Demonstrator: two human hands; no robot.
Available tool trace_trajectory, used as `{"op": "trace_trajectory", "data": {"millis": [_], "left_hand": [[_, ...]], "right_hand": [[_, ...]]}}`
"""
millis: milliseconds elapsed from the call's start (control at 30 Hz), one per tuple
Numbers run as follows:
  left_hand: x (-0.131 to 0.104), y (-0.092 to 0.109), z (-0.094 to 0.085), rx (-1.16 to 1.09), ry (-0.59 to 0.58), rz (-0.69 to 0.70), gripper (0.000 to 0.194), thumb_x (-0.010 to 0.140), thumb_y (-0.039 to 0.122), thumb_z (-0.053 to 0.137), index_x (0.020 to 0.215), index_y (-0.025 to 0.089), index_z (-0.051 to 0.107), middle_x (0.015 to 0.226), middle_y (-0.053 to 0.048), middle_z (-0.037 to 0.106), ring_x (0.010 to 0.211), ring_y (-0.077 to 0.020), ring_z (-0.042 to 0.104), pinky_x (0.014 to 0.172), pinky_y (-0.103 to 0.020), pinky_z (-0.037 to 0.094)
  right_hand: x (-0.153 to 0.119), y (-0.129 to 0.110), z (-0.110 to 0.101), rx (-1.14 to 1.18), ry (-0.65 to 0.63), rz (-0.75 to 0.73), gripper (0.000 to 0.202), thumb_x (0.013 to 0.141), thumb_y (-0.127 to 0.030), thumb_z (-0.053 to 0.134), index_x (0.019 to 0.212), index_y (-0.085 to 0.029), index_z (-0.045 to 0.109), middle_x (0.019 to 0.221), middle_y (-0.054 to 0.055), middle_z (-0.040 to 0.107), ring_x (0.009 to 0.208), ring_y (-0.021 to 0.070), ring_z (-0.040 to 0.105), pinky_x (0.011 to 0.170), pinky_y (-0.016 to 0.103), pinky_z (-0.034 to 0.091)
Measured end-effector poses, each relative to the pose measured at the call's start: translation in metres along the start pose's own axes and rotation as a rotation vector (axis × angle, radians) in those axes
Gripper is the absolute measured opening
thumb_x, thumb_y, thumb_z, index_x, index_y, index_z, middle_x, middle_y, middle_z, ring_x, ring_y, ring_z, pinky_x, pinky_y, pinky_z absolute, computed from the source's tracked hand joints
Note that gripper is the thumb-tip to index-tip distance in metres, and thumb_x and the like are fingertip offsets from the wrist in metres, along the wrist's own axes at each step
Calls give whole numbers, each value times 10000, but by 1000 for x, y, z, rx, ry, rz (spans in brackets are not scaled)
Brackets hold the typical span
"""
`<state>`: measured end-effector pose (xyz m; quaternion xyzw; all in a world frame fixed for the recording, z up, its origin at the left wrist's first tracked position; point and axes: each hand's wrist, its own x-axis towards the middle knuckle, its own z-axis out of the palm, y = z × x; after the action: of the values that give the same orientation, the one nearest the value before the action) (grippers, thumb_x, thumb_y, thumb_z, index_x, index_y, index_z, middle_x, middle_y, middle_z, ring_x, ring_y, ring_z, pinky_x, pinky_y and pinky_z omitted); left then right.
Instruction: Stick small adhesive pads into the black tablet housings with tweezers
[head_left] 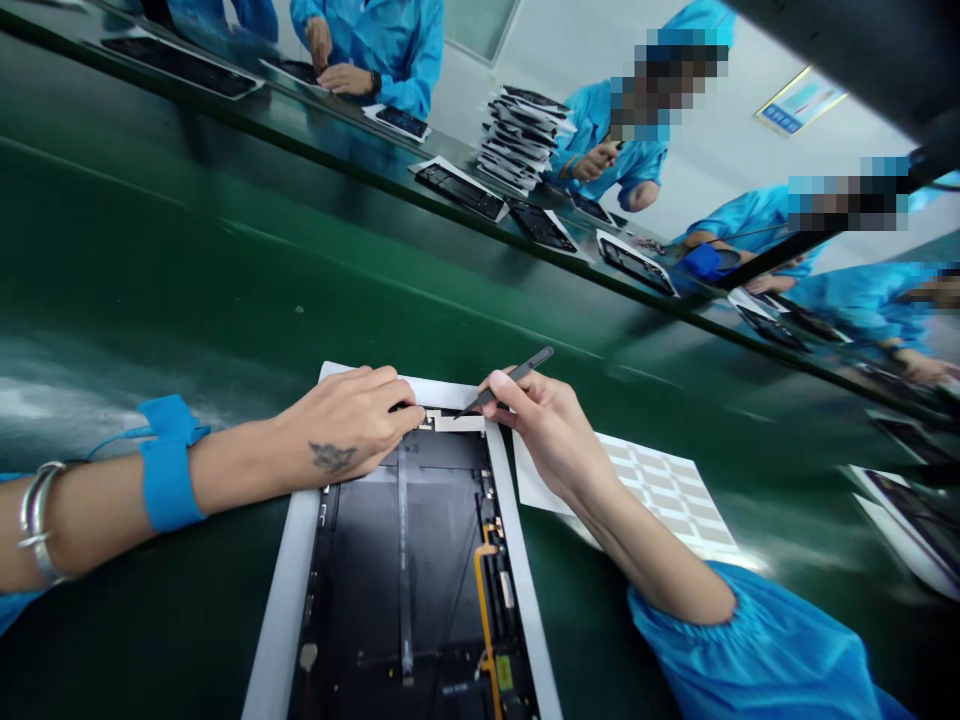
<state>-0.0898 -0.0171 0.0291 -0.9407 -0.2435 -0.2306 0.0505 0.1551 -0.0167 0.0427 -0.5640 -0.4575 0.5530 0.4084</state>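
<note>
Below me lies an opened tablet housing [442, 560] with a dark interior, a ribbon cable [404, 560] down its middle and an orange flex cable [484, 600] along its right side. White sheet [279, 610] edges show around it. My right hand [544, 425] pinches dark tweezers [517, 376], their tips at a pale strip [459, 424] on the housing's far edge. At that same edge, my left hand [356, 425] rests with fingers curled and pressed together beside the strip's left end. What its fingertips pinch, if anything, is hidden.
Right of the housing, a sheet of pale rectangular stickers [660, 490] lies on the green table [247, 270]. More housings [459, 190] line the raised conveyor-like strip beyond, near a tall stack [521, 140]. Co-workers in blue sit behind it. Another device [911, 520] lies far right.
</note>
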Motion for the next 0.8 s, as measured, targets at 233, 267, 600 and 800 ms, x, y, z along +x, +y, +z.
{"op": "trace_trajectory", "data": {"millis": [233,267,600,800], "left_hand": [[1,0,1,19,11,10,241,938,109,492,1016,114,720,979,-62,654,830,-192,546,702,-328,462],[1,0,1,19,8,9,240,935,108,495,1017,116,720,979,-60,652,829,-193,546,700,-330,464],[2,2,0,3,-9,-11,262,946,94,472,1038,124,715,946,-57,636,814,-188,535,679,-326,462],[3,1,-1,-2,-31,-9,294,940,69,462,1076,127,716,963,-54,629,815,-189,515,681,-326,435]], "right_hand": [[0,0,0,-34,-5,-7,591,623,-643,829,715,-98,619,727,39,592,766,102,570,764,231,473],[0,0,0,-41,-4,-7,593,627,-647,826,721,-99,619,722,39,591,765,105,569,764,234,470],[-1,-1,0,-43,-7,-3,592,632,-648,825,739,-102,622,751,42,596,791,113,581,795,246,479],[-1,-1,0,-47,-6,-6,593,632,-652,820,731,-103,619,762,47,601,787,115,581,797,249,475]]}}
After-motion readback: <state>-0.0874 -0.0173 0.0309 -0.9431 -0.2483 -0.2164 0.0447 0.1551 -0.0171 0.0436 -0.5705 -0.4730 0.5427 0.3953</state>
